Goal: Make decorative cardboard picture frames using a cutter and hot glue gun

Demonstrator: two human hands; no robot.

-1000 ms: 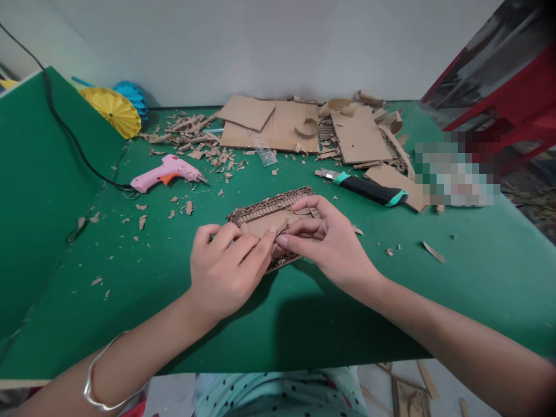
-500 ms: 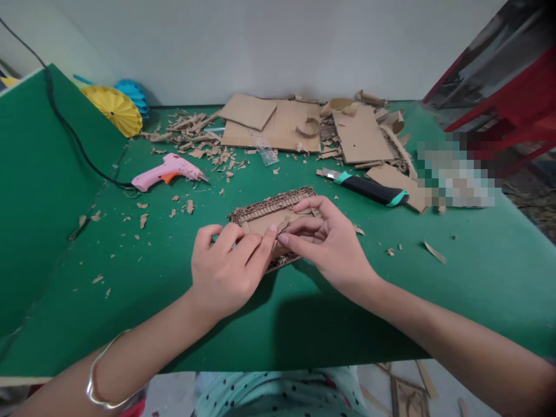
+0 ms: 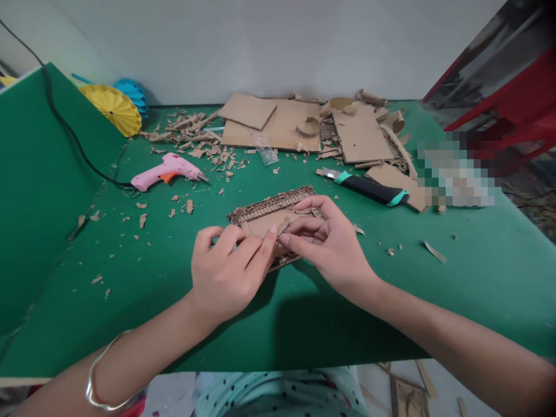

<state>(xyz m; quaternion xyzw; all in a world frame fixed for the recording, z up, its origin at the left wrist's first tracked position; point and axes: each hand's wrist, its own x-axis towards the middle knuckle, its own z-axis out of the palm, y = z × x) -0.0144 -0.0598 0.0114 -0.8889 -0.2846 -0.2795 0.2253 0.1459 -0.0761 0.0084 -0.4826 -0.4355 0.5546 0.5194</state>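
Note:
Between my hands lies a small rectangular cardboard panel (image 3: 264,222) with raised, corrugated strips along its edges. My left hand (image 3: 232,267) is closed over its near left part, the fingers bent and the fingertips close to my right hand's. A small torn strip of cardboard (image 3: 284,225) sits pinched at the fingertips above the panel. My right hand (image 3: 332,243) is closed on that strip with thumb and forefinger, its other fingers curled over the panel's right side. What the left fingertips grip is partly hidden behind the knuckles.
A pink glue gun (image 3: 167,172) with a black cord (image 3: 72,130) lies at left. A utility knife (image 3: 367,186) rests at right, blade showing. Cardboard pieces (image 3: 362,136) and torn scraps (image 3: 191,130) line the back wall. Paper fans (image 3: 115,107) stand at far left.

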